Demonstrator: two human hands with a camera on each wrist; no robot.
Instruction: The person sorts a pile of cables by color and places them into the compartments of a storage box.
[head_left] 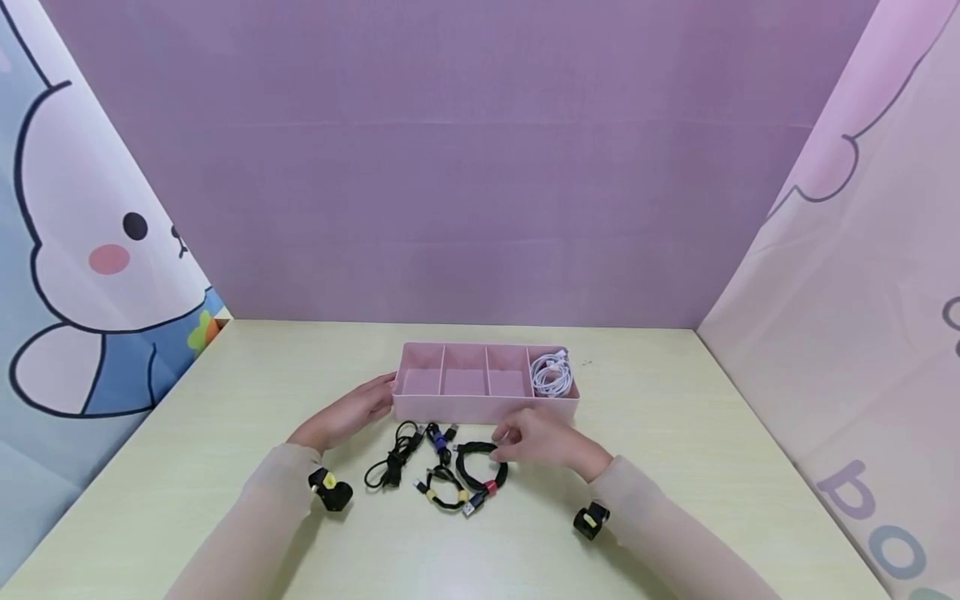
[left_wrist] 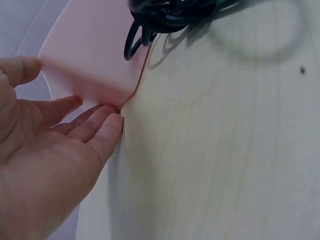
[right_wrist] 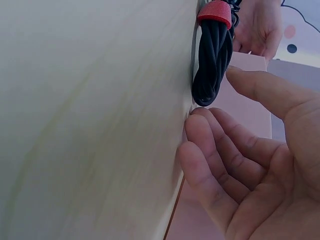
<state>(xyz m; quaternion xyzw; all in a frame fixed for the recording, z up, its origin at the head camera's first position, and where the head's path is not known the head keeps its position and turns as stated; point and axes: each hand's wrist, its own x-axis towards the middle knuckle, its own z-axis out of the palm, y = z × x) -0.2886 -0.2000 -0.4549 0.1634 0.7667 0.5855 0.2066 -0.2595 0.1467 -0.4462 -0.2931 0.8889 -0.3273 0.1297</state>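
Pink tray (head_left: 480, 408), four compartments, far centre of the table (head_left: 675, 500); white cable (head_left: 551, 375) coiled in its right compartment. Left hand (head_left: 352, 412): fingers straight, resting against the tray's left end. Right hand (head_left: 543, 437): fingers loosely spread, thumb and fingertips touching the black cable with a red tie (head_left: 480, 467), not yet pinching it. Three more black cables (head_left: 420, 462) lie just left of it, near the tray.

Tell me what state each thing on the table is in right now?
Pink tray: upright, three sections bare, the right one filled.
White cable: coiled in the tray.
Red-tied black cable: coiled on the table.
Left hand: open, fingers against the tray's end.
Right hand: open, fingertips by the red-tied cable.
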